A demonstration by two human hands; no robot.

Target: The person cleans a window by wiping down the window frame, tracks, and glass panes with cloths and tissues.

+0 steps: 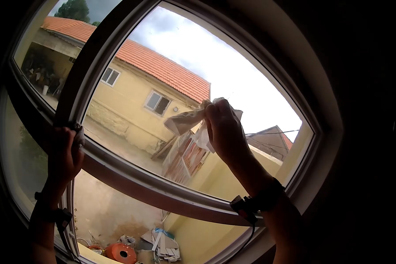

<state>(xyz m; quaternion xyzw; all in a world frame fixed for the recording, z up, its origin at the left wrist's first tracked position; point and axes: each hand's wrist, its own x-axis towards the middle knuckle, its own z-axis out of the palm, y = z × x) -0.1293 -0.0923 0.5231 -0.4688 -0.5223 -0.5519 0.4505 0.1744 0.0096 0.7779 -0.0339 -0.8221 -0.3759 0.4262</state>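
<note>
My right hand (222, 125) is raised in front of the upper window pane (162, 57), its fingers closed on a thin white cloth (187, 121). The cloth's loose ends hang out on both sides of the fist. Whether it presses on the glass I cannot tell. Lower on the left, my left hand (65, 152) is closed at the corner of the window frame (162, 191). A greyish crumpled cloth (79, 136) shows at its fingers, mostly hidden by the hand. Both wrists wear dark straps with small devices.
Another window section (24, 149) stands at the left. Below the crossbar, the lower opening shows a yard with an orange round object (121, 253) and stacked flat scraps (165, 246). Beyond the glass is a yellow house (132, 97) with a red tiled roof. The surrounding wall is dark.
</note>
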